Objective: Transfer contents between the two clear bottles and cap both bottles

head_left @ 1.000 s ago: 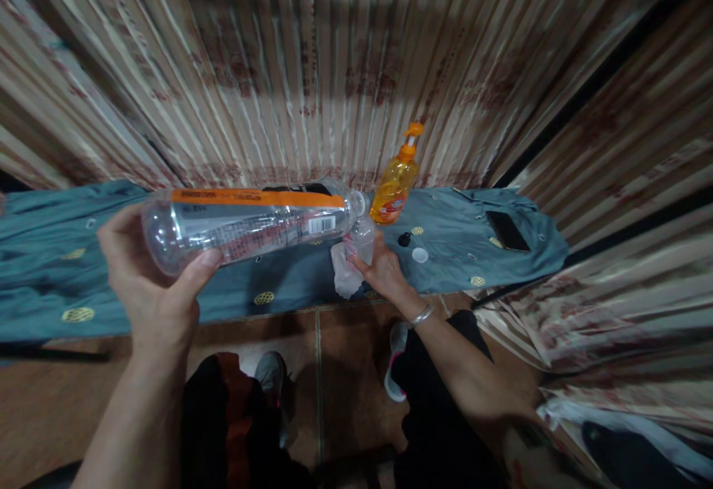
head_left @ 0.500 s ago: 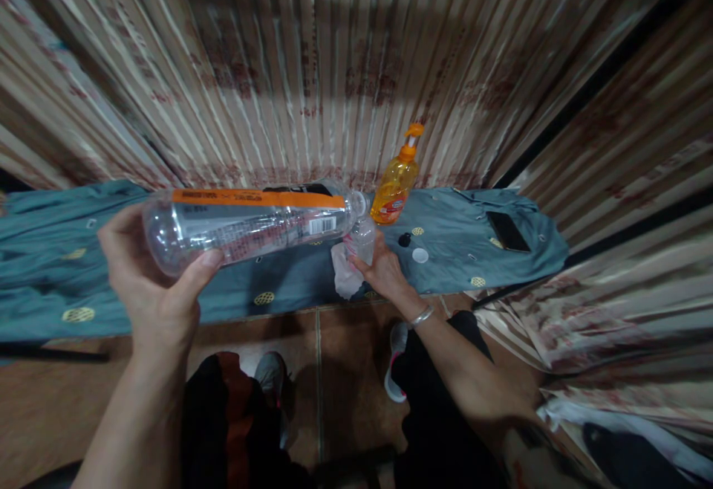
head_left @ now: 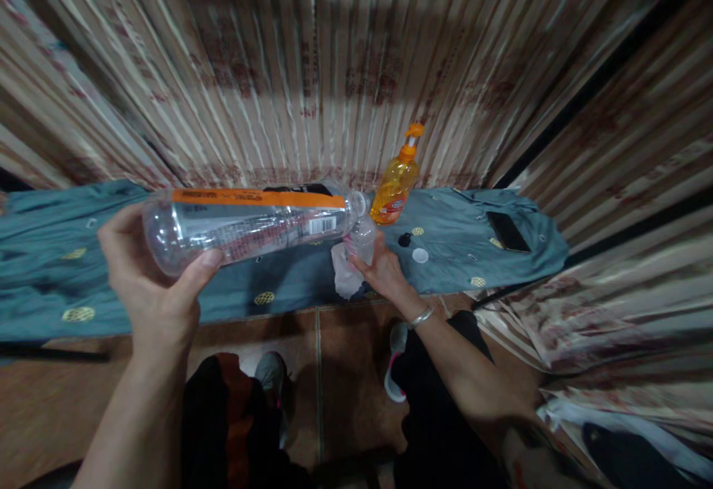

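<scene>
My left hand (head_left: 161, 273) is wrapped round the base of a large clear bottle (head_left: 250, 225) with an orange and grey label. That bottle lies nearly level in the air, its neck pointing right. At its mouth is the top of a small clear bottle (head_left: 363, 236), which my right hand (head_left: 382, 266) holds with closed fingers. Whether the two mouths touch is too small to tell. A crumpled whitish tissue or film (head_left: 346, 273) shows just below the small bottle. Behind my right hand stands a pump bottle of orange liquid (head_left: 394, 188).
On the teal cloth (head_left: 445, 214) lie a small black object (head_left: 405, 239), a white round disc (head_left: 420, 255) and a black phone (head_left: 507, 231). A pleated curtain (head_left: 334, 65) hangs behind. My legs and shoes are below the cloth's front edge.
</scene>
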Tool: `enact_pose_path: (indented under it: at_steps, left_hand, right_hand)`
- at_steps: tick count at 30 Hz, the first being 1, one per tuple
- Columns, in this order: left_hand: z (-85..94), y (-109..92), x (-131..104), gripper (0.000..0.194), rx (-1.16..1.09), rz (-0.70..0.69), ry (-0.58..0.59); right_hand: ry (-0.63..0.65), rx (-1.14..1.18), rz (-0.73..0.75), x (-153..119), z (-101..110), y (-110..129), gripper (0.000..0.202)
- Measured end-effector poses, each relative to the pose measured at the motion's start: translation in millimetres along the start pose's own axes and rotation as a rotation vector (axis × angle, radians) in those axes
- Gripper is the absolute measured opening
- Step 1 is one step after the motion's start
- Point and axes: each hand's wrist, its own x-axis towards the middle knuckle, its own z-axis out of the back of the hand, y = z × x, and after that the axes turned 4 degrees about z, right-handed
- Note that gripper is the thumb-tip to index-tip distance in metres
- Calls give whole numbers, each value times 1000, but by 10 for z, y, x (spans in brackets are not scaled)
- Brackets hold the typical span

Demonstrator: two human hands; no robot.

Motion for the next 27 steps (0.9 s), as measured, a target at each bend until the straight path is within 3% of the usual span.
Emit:
enact_pose_path:
  at_steps: [27]
  left_hand:
    - [-21, -30, 12, 82, -44, -16, 12]
  right_hand:
    - [-14, -34, 28, -6, -37, -43, 66]
